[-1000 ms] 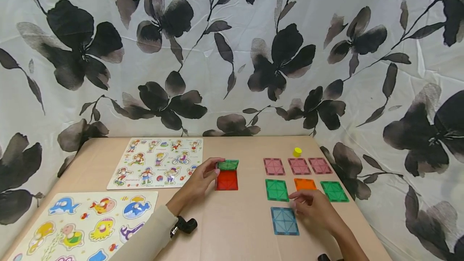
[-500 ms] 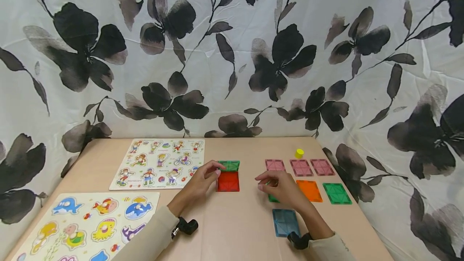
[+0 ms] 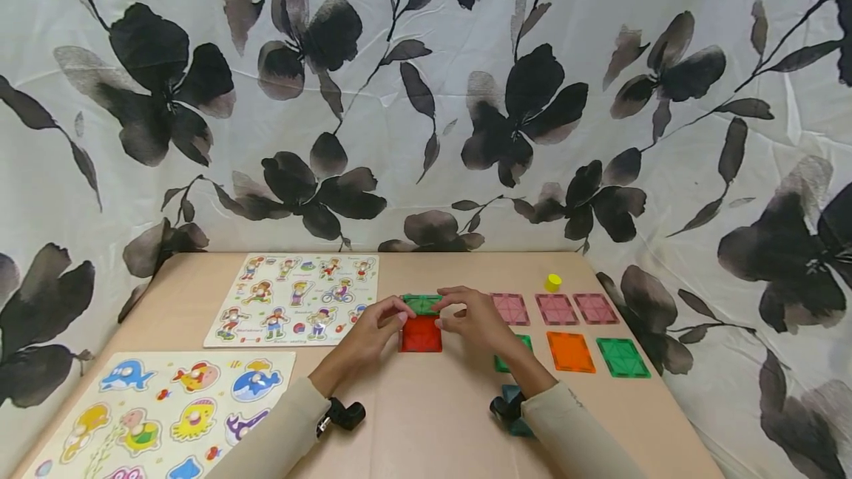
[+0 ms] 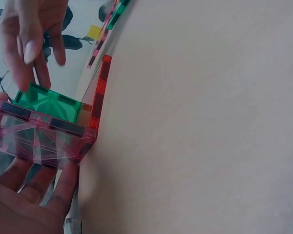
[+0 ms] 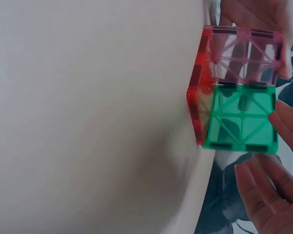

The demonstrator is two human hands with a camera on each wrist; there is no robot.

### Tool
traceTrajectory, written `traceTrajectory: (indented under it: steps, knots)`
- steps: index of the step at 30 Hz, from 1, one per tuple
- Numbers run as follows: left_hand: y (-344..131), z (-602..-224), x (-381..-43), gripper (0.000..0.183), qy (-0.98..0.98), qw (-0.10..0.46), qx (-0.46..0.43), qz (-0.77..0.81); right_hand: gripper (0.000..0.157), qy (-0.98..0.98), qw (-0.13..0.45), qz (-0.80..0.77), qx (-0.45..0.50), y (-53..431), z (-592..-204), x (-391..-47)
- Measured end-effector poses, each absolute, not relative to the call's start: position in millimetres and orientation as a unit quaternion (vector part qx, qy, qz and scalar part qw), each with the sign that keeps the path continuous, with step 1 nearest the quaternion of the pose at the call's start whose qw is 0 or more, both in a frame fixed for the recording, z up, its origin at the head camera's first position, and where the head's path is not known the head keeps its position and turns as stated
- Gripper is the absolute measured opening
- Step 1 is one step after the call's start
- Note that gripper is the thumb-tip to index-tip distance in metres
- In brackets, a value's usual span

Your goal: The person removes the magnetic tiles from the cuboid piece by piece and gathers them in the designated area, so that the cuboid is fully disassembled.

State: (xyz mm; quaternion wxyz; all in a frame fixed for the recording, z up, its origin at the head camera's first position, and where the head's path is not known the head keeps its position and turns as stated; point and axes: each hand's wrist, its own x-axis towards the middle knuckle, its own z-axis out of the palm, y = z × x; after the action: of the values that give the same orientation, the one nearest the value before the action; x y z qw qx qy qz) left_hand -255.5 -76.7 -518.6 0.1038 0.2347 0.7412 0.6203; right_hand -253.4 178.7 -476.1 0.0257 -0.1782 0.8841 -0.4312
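A red magnetic tile [image 3: 421, 335] lies flat on the table. A green magnetic tile [image 5: 241, 117] and a clear pink one [image 5: 241, 53] stand upright on it, meeting at a corner. My left hand [image 3: 370, 337] holds the pink tile, thumb at its upper edge and fingers spread along its outer face, as the left wrist view [image 4: 39, 192] shows. On the other side, my right hand [image 3: 479, 327] touches the green tile's edge with a fingertip; its other fingers are loosely extended and apart from the tile.
Several pink tiles [image 3: 561, 310] lie in a row at the right, a yellow cylinder [image 3: 553, 283] behind them. An orange tile [image 3: 570, 352], green tiles [image 3: 623, 358] and a partly covered blue tile [image 3: 519, 427] lie nearer. Two picture boards [image 3: 293, 301] cover the left side.
My right hand has moved left from the loose tiles to the built tiles and now touches the green one. The left hand stays in place. The view has shifted slightly.
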Motion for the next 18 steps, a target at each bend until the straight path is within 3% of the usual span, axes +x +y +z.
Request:
traceTrajectory:
  steps: [18]
  knots:
    - [-77.3,-519.2,-252.9,0.021,0.748,0.091,0.232,0.616,0.019,0.879,-0.001,-0.467,-0.093,165.3,-488.9,-286.0]
